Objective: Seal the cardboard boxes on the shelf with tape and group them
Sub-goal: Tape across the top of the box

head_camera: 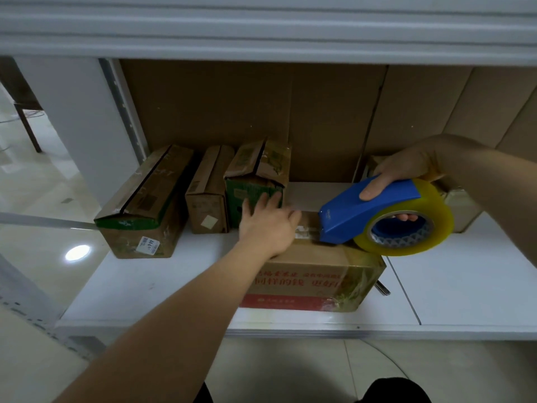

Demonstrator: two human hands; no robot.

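A cardboard box (316, 282) with red print lies at the front middle of the white shelf (130, 283). My left hand (268, 225) presses flat on its top, fingers spread. My right hand (406, 173) grips a blue tape dispenser (360, 212) carrying a yellowish tape roll (436, 225); its nose touches the box top just right of my left hand. Three more boxes stand at the back left: a long one (142, 207), a narrow brown one (207, 196) and a green-printed one (257, 175).
Flat cardboard sheets (319, 112) line the back of the shelf bay. Another box (462, 205) sits behind my right hand, mostly hidden. A small metal object (383, 287) lies right of the front box. The shelf above (261, 30) hangs low overhead.
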